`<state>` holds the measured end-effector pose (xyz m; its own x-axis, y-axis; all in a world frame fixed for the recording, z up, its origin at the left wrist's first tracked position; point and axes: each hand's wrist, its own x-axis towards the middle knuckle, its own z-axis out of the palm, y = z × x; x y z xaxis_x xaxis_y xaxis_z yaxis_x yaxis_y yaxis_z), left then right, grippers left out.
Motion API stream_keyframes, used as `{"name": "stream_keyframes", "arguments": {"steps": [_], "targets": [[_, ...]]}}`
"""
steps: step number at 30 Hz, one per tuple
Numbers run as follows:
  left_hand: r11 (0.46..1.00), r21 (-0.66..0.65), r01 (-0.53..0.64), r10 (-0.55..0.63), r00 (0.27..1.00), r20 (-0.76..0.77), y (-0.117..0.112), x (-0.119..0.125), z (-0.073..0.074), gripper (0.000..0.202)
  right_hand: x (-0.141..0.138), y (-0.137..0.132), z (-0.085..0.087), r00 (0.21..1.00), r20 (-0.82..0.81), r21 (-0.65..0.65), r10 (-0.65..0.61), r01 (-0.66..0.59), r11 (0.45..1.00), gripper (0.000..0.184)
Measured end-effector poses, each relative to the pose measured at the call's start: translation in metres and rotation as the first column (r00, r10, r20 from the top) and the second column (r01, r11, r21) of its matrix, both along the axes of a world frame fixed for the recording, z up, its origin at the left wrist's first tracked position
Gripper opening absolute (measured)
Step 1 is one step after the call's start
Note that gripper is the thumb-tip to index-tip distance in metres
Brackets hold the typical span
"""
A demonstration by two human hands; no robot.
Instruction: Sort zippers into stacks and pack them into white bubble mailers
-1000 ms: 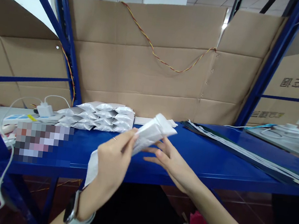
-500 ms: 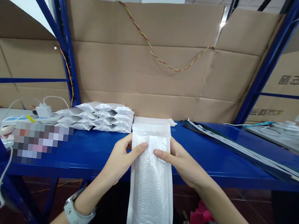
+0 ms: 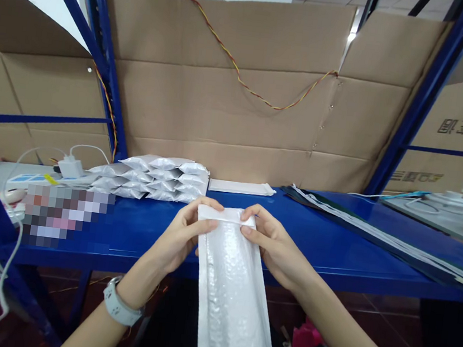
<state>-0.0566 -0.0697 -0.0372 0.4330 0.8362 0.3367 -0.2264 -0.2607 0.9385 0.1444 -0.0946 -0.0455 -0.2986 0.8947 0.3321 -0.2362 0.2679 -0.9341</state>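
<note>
A long white bubble mailer [image 3: 228,297] hangs from both hands over the front edge of the blue table, its lower end running out of view. My left hand [image 3: 184,235] pinches its top left corner, thumb in front and fingers behind. At the top right corner, my right hand [image 3: 275,246] grips it the same way, with the index finger over the upper edge. The flap [image 3: 228,215] is folded down between the two hands. Another white mailer [image 3: 240,187] lies flat at the back of the table, beside a stack of filled silvery white packets [image 3: 159,178].
The blue table [image 3: 312,234] runs across, backed by a cardboard wall [image 3: 230,111]. Long flat dark and white sheets [image 3: 360,226] lie at the right. A white charger [image 3: 70,167] with cables stands left, near a blurred-out patch. Blue posts [image 3: 425,107] frame both sides.
The mailer's flap, upright before, is now folded down at the top. Both hands have shifted up to the folded edge, and the mailer's top has come lower and nearer.
</note>
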Motion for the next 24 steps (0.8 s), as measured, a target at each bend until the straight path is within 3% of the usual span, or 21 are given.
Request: {"name": "stream_keyframes", "arguments": {"steps": [2,4,7,11,14,16,17,18,20,22,24], "targets": [[0.992,0.062,0.106,-0.103,0.993,-0.061,0.004,-0.010,0.001,0.042,0.000,0.001,-0.001,0.999,-0.031,-0.054,0.043,-0.045,0.998,0.026],[0.974,0.176,0.145,-0.128,0.986,-0.102,0.009,-0.017,0.002,0.045,-0.002,0.002,-0.005,0.988,-0.082,-0.129,0.128,-0.137,0.982,0.029],[0.955,0.275,0.111,-0.090,0.992,-0.088,0.012,-0.015,-0.001,0.025,-0.011,0.004,-0.015,0.958,-0.189,-0.219,0.217,-0.256,0.942,0.031],[0.960,0.264,0.091,-0.096,0.995,0.007,0.011,-0.003,-0.004,0.014,-0.028,0.003,-0.025,0.944,-0.222,-0.242,0.243,-0.294,0.925,0.026],[0.972,0.233,-0.037,0.041,0.999,-0.014,0.015,-0.012,0.002,0.021,-0.034,-0.006,-0.024,0.983,-0.038,-0.089,0.177,-0.180,0.980,0.033],[0.950,0.241,-0.196,0.214,0.976,-0.050,0.022,-0.031,0.009,0.024,-0.034,-0.015,-0.021,0.989,0.148,0.185,-0.029,0.001,0.983,0.051],[0.930,0.250,-0.269,0.294,0.953,-0.069,0.026,-0.043,0.013,0.026,-0.034,-0.020,-0.020,0.960,0.236,0.366,-0.148,0.054,0.929,0.060],[0.909,0.254,-0.331,0.363,0.927,-0.090,0.031,-0.057,0.017,0.027,-0.034,-0.025,-0.019,0.914,0.319,0.547,-0.252,0.040,0.836,0.067],[0.872,0.230,-0.431,0.466,0.875,-0.127,0.039,-0.086,0.024,0.033,-0.039,-0.034,-0.017,0.796,0.454,0.791,-0.399,-0.154,0.592,0.071],[0.851,0.186,-0.490,0.520,0.835,-0.179,0.043,-0.113,0.030,0.038,-0.051,-0.041,-0.016,0.699,0.510,0.857,-0.501,-0.363,0.367,0.061],[0.828,0.172,-0.534,0.561,0.797,-0.223,0.043,-0.136,0.035,0.042,-0.070,-0.043,-0.013,0.677,0.464,0.880,-0.572,-0.426,0.209,0.043]]}}
